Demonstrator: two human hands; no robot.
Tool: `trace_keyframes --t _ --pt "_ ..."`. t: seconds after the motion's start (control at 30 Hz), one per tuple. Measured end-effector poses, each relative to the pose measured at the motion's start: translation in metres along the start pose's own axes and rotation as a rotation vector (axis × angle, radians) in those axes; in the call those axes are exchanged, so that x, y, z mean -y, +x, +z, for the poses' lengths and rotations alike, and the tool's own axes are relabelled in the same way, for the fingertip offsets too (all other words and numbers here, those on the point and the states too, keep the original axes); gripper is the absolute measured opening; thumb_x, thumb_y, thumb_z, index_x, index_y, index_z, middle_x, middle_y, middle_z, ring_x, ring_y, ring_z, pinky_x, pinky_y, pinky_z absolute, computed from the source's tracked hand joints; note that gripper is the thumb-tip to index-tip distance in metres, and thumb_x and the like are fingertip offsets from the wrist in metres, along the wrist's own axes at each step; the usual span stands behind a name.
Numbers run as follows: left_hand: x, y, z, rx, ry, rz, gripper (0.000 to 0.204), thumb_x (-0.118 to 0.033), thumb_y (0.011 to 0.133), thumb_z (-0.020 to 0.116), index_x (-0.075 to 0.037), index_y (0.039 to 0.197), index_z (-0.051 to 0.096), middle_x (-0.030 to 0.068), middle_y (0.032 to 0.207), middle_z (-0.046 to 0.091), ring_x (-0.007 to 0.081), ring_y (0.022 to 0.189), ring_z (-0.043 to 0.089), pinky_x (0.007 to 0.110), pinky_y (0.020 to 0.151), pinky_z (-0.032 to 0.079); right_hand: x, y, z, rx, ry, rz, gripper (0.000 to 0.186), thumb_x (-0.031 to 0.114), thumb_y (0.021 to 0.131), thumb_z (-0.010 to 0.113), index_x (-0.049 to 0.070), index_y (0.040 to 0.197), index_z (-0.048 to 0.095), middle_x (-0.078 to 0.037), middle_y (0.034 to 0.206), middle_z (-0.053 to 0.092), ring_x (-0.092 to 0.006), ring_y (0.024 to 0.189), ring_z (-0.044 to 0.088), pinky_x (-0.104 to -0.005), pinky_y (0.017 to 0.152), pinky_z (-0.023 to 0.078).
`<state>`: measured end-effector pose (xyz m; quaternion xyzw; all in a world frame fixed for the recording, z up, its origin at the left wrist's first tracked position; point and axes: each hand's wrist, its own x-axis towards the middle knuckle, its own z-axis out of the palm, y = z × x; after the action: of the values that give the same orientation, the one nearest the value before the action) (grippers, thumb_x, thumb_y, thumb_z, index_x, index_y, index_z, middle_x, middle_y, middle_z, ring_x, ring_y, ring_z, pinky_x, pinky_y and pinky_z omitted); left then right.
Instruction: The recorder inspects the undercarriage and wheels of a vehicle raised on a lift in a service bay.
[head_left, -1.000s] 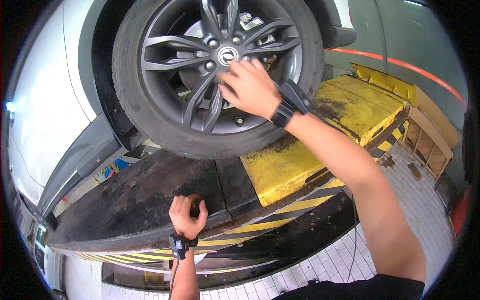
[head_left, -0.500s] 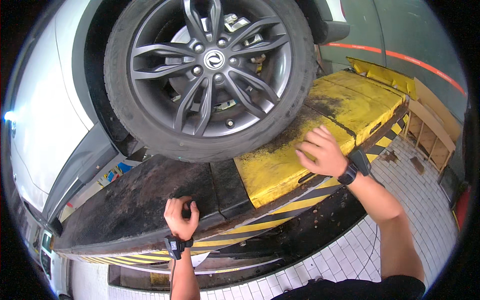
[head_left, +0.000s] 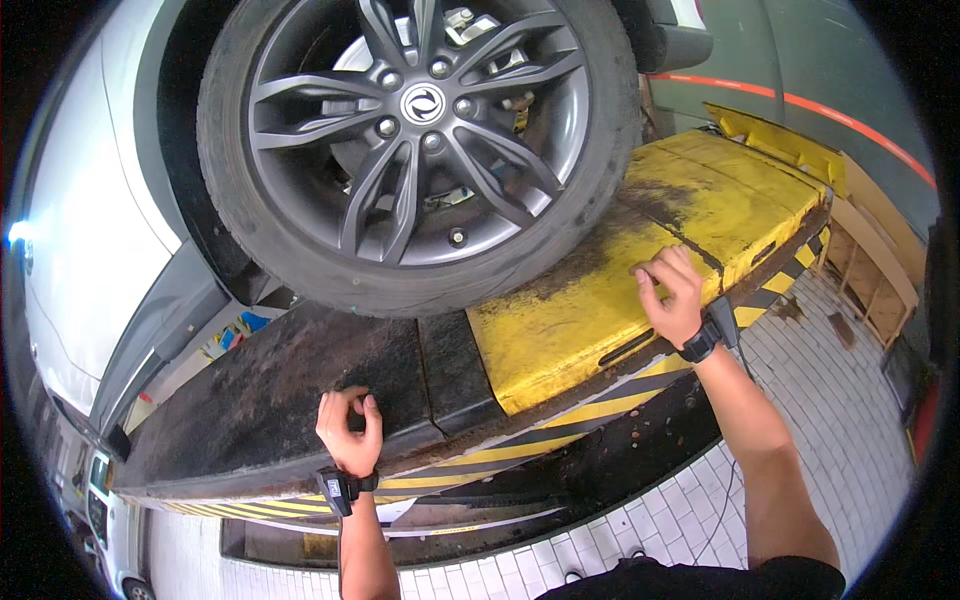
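1. left hand curled loosely on the black ramp plate, gripping nothing I can see;
2. right hand fingers spread, pressing the yellow ramp plate;
3. car wheel parked right above both

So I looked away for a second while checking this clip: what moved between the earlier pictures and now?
The right hand left the wheel's hub, where it touched the spokes, and came down to the yellow ramp plate, fingertips now resting on it. It holds nothing. The left hand stayed curled at the dark platform's edge, and the wheel stayed put.
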<state>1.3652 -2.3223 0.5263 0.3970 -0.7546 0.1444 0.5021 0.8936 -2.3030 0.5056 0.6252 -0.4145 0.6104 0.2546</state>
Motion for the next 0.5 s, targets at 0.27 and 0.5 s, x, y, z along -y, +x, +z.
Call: trace_keyframes --t 0.27,0.5 --pt "0.003 0.000 0.001 -0.001 0.024 -0.005 0.006 -0.002 0.084 0.068 -0.004 0.089 0.070 0.0084 0.070 0.055 0.0279 0.066 0.055 0.038 0.065 0.043 0.000 -0.002 0.006 -0.028 -0.005 -0.056 0.002 0.000 0.082 0.070 0.000 0.083 0.068 -0.012 0.075 0.054 -0.0316 0.071 0.051 -0.0409 0.067 0.038" --pt "-0.001 0.000 0.005 0.010 0.046 -0.023 0.007 -0.004 0.086 0.069 -0.002 0.093 0.071 0.0080 0.071 0.057 0.0249 0.066 0.056 0.037 0.064 0.044 -0.011 -0.004 0.007 -0.029 0.033 -0.031 0.005 0.003 0.082 0.071 0.001 0.082 0.067 -0.011 0.074 0.053 -0.0314 0.071 0.051 -0.0407 0.067 0.038"
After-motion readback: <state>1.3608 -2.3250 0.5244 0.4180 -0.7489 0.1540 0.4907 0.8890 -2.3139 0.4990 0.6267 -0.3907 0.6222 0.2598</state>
